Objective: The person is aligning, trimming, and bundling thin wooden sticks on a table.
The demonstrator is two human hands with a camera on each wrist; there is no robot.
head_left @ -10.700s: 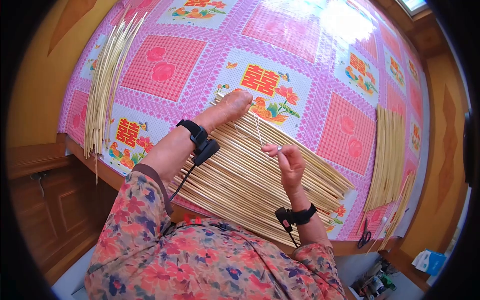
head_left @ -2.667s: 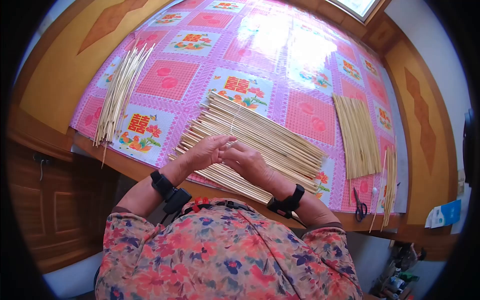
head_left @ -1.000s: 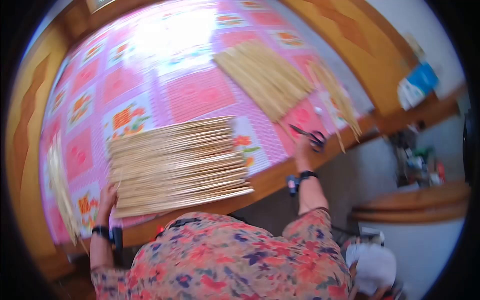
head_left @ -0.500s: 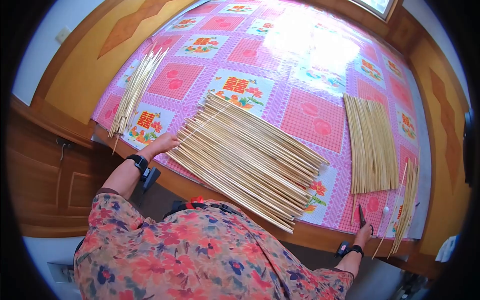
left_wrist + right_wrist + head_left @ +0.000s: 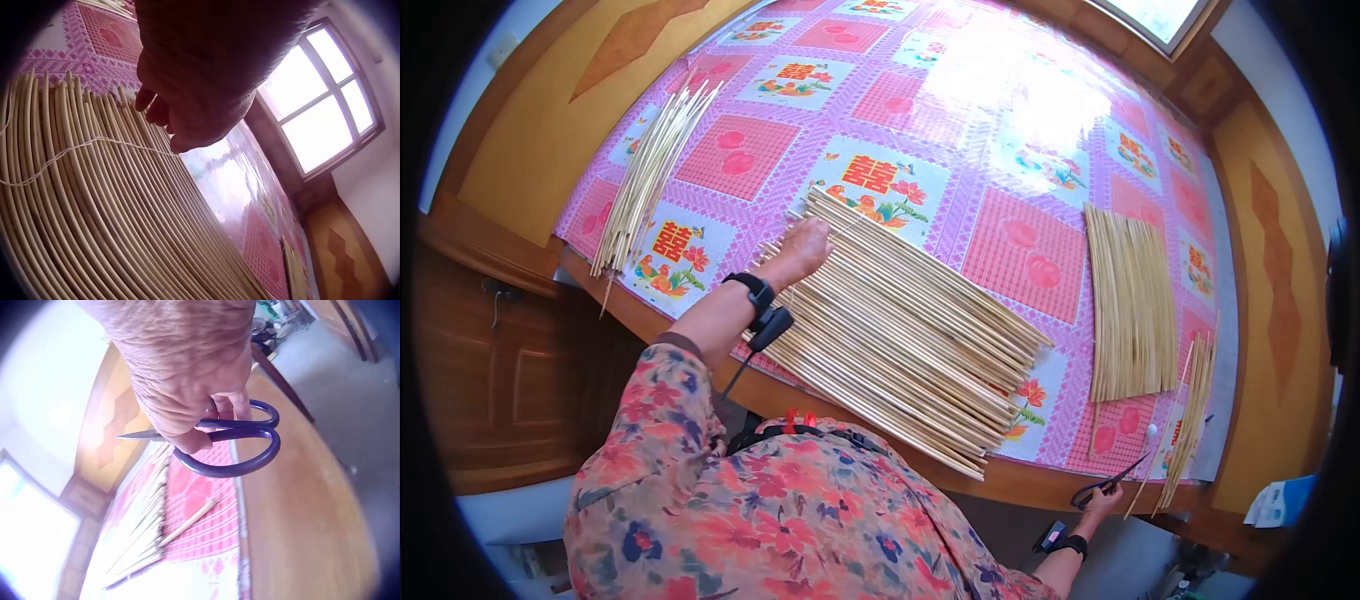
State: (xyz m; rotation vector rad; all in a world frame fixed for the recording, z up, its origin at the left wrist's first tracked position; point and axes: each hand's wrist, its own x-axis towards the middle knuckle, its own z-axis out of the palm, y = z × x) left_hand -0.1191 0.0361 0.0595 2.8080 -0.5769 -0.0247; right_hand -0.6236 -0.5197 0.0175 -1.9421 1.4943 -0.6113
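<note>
In the head view a mat of pale thin sticks (image 5: 900,330) lies slanted on the table, its sticks side by side. My left hand (image 5: 805,248) is over the mat's far left end with curled fingers. In the left wrist view white string (image 5: 94,140) runs loosely across the sticks to the fingertips at the mat's edge, where the hand pinches it; the hand hides part of the grip. My right hand (image 5: 1103,498) holds scissors (image 5: 1112,480) at the table's front edge. Their dark blue handles (image 5: 240,465) show in the right wrist view, the fingers wrapped around the pivot area.
A bundle of loose sticks (image 5: 645,180) lies at the table's left. On the right are a flat stack of sticks (image 5: 1130,310), a narrow bundle (image 5: 1190,420) and a small white ball (image 5: 1152,431). A patterned pink cloth (image 5: 740,155) covers the table, whose wooden edge (image 5: 1040,475) faces me.
The right hand has left the string, reached to the table's right front and picked up the scissors. The left hand has moved from the mat's near left end to its far left end.
</note>
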